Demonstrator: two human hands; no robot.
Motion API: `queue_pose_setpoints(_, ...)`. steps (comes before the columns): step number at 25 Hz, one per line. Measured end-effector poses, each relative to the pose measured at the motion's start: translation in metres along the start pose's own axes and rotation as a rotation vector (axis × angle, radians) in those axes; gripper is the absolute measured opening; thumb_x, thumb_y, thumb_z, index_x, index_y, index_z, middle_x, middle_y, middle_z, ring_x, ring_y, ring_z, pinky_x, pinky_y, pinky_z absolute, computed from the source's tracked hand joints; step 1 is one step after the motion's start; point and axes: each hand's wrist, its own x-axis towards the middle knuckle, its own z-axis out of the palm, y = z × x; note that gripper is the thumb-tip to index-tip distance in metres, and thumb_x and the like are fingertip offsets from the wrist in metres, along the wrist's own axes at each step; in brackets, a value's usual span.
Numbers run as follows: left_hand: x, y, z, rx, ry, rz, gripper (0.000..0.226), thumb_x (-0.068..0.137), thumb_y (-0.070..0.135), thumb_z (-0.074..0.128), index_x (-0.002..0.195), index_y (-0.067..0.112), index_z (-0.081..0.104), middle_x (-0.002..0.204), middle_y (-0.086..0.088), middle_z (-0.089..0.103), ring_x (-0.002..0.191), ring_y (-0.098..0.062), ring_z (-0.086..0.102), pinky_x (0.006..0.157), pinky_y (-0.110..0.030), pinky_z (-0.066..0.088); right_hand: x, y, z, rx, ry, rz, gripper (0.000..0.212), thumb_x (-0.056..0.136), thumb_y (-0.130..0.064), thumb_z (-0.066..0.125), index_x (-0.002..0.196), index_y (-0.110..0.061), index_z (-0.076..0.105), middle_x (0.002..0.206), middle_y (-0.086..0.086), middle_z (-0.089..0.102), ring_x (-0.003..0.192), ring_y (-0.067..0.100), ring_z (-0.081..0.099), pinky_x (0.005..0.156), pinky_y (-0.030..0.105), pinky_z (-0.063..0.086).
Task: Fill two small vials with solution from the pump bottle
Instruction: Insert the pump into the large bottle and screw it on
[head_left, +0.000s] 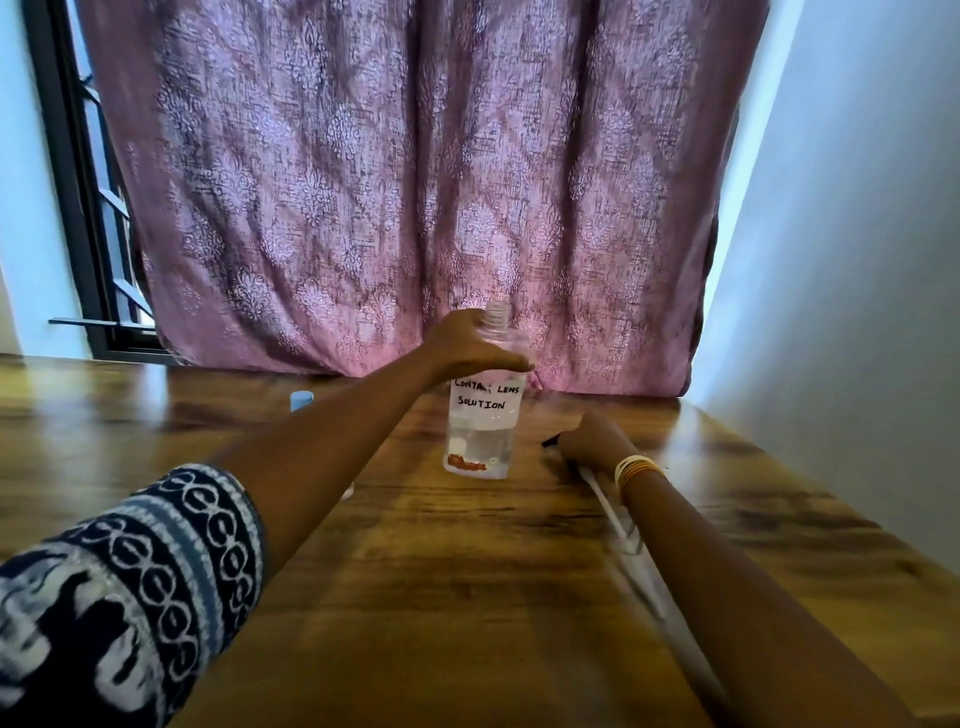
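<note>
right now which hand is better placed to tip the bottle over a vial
Left. The left hand already grips the bottle at its shoulder; the right hand holds the removed pump.

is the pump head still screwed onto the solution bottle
No, the bottle shows a bare threaded neck with nothing on it, while the left hand grips its shoulder and the right hand holds the removed pump.
</note>
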Motion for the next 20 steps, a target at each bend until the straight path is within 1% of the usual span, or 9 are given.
queue_pose_setpoints(2,-0.008,0.003,-0.006,0.072,-0.013,0.01,0.038,0.067,0.033,0.084,0.098,0.018,0.067,0.099,-0.002,0.072,0.079,-0.014,0.068,0.07,-0.024,0.053,0.0,-0.006,-0.009,0.193,-0.094,0.019,0.03,0.082,-0.002,0.062,0.111,0.005,0.067,0.087,0.013,0.064,0.067,0.02,0.058,0.06,0.029,0.053)
queue_pose_setpoints(4,-0.02,0.007,-0.015,0.12,-0.028,0.016,0.043,0.067,0.034,0.084,0.101,0.012,0.069,0.099,-0.004,0.074,0.083,-0.019,0.07,0.076,-0.03,0.057,-0.004,-0.014,-0.019,0.693,-0.167,0.061,0.025,0.085,0.007,0.056,0.109,0.011,0.062,0.085,0.017,0.063,0.072,0.024,0.06,0.074,0.037,0.057)
queue_pose_setpoints(5,-0.029,0.008,-0.02,0.122,-0.043,0.017,0.044,0.067,0.035,0.084,0.101,0.013,0.069,0.098,-0.005,0.075,0.084,-0.02,0.071,0.079,-0.033,0.058,-0.009,-0.019,-0.025,0.944,-0.224,0.074,0.022,0.087,0.01,0.051,0.108,0.012,0.057,0.086,0.018,0.061,0.074,0.026,0.06,0.074,0.038,0.057)
queue_pose_setpoints(8,-0.052,0.008,-0.04,0.096,-0.094,0.011,0.041,0.064,0.039,0.083,0.098,0.02,0.069,0.095,-0.001,0.075,0.085,-0.019,0.072,0.082,-0.036,0.058,-0.032,-0.043,-0.046,1.496,-0.364,0.042,0.029,0.09,0.013,0.045,0.118,0.009,0.048,0.097,0.02,0.052,0.079,0.024,0.057,0.059,0.034,0.061)
queue_pose_setpoints(11,-0.082,0.014,-0.054,0.109,-0.099,0.031,0.032,0.063,0.039,0.082,0.089,0.027,0.067,0.089,0.005,0.074,0.082,-0.016,0.071,0.08,-0.033,0.057,-0.061,-0.073,-0.07,1.593,-0.371,-0.036,0.012,0.091,0.01,0.047,0.103,0.01,0.052,0.097,0.018,0.046,0.081,0.024,0.054,0.059,0.038,0.062)
queue_pose_setpoints(13,-0.1,0.018,-0.063,0.145,-0.092,0.068,0.024,0.069,0.036,0.082,0.084,0.026,0.065,0.081,0.008,0.071,0.075,-0.012,0.068,0.073,-0.028,0.053,-0.077,-0.093,-0.081,1.652,-0.355,-0.096,0.007,0.092,0.01,0.047,0.097,0.009,0.052,0.098,0.018,0.046,0.082,0.024,0.054,0.058,0.039,0.062)
queue_pose_setpoints(15,-0.116,0.02,-0.071,0.179,-0.073,0.08,0.022,0.073,0.036,0.081,0.074,0.027,0.061,0.069,0.012,0.064,0.065,-0.006,0.06,0.067,-0.023,0.045,-0.088,-0.112,-0.092,1.753,-0.284,-0.145,0.014,0.094,0.011,0.044,0.105,0.007,0.051,0.098,0.019,0.047,0.079,0.022,0.052,0.057,0.036,0.062)
queue_pose_setpoints(18,-0.135,0.02,-0.081,0.245,-0.054,0.091,0.027,0.075,0.048,0.074,0.072,0.026,0.058,0.07,0.009,0.063,0.064,-0.007,0.059,0.061,-0.021,0.042,-0.101,-0.134,-0.11,1.833,-0.113,-0.233,0.022,0.095,0.011,0.041,0.107,-0.001,0.056,0.092,0.014,0.049,0.074,0.018,0.05,0.056,0.028,0.06)
queue_pose_setpoints(20,-0.147,0.018,-0.088,0.23,-0.011,0.079,0.028,0.084,0.053,0.061,0.073,0.027,0.057,0.072,0.008,0.062,0.065,-0.007,0.059,0.061,-0.021,0.043,-0.106,-0.149,-0.122,1.813,-0.03,-0.308,0.035,0.094,0.011,0.042,0.124,-0.002,0.055,0.093,0.013,0.051,0.075,0.017,0.051,0.054,0.024,0.057)
